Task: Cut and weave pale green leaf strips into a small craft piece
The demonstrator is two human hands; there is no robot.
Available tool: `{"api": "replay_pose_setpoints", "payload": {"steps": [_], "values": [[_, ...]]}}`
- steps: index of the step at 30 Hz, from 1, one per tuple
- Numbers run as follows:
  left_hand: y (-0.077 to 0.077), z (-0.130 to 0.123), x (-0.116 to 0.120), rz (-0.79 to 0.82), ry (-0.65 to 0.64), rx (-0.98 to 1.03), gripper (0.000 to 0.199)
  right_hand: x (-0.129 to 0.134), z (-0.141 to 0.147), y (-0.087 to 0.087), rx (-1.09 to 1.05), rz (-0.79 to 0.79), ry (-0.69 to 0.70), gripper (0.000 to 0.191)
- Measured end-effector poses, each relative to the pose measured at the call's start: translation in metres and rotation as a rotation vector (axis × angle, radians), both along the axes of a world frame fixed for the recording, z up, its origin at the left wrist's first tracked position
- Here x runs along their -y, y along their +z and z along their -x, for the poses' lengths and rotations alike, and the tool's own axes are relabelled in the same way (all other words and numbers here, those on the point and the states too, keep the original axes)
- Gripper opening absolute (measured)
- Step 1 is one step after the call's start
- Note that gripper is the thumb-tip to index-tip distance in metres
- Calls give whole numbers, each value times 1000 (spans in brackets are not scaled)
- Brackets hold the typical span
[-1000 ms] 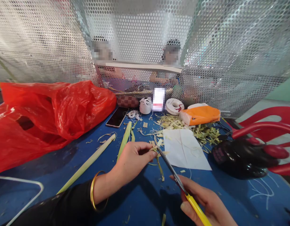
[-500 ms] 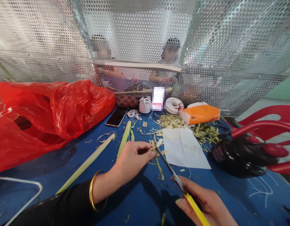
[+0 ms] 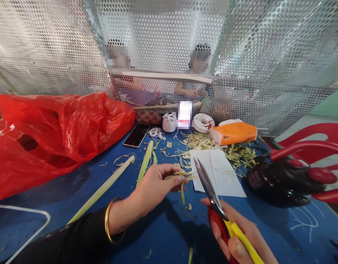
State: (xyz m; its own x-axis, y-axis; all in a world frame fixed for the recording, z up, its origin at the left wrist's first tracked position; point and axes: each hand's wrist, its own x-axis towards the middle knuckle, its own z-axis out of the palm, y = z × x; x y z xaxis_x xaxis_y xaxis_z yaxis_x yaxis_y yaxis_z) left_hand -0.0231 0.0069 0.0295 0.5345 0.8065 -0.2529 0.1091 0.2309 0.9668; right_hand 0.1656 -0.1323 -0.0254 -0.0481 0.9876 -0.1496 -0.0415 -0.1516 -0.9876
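My left hand [image 3: 159, 183], with a gold bangle at the wrist, pinches a small bundle of pale green plant strips [image 3: 185, 174], perhaps husk or leaf. A short end hangs below the fingertips. In my right hand [image 3: 242, 231] is a pair of scissors [image 3: 210, 185] with yellow and red handles. Their blades are slightly apart and point up and away, just right of the bundle and over a white paper sheet [image 3: 212, 165]. Two long pale green stalks or leaves [image 3: 103, 189] lie left of my left hand.
A red plastic bag [image 3: 61, 128] covers the left side. Behind my hands are a phone [image 3: 136, 135], a white string ball [image 3: 169, 123], a ribbon spool [image 3: 203, 123], an orange packet [image 3: 234, 132] and plant scraps [image 3: 240, 156]. A black pot-like object [image 3: 278, 181] stands right. Two people sit beyond the perforated screen [image 3: 163, 44].
The scissors have moved right and away from the bundle, and their blades have parted. The hanging strip is shorter, and a small cut piece lies on the table below it.
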Motion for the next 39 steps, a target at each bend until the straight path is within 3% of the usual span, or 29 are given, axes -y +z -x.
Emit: {"api": "replay_pose_setpoints", "payload": {"steps": [4,8,15,25,33,39], "values": [[-2,-1,0,35,78,20,22,-1,0,-4,20,0,18,86],[-1,0,-1,9,75,70,19,-3,2,4,127,-4,9,91],[7,2,-2,10,110,23,15,-4,3,16,229,-77,38,81],[14,13,-16,9,-48,-67,15,-14,4,26,357,-202,53,68],[18,18,-25,-20,-133,-153,13,-14,-6,18,485,-220,158,53],[18,22,-30,-43,-191,-144,11,-17,-7,21,552,-254,176,42]]}}
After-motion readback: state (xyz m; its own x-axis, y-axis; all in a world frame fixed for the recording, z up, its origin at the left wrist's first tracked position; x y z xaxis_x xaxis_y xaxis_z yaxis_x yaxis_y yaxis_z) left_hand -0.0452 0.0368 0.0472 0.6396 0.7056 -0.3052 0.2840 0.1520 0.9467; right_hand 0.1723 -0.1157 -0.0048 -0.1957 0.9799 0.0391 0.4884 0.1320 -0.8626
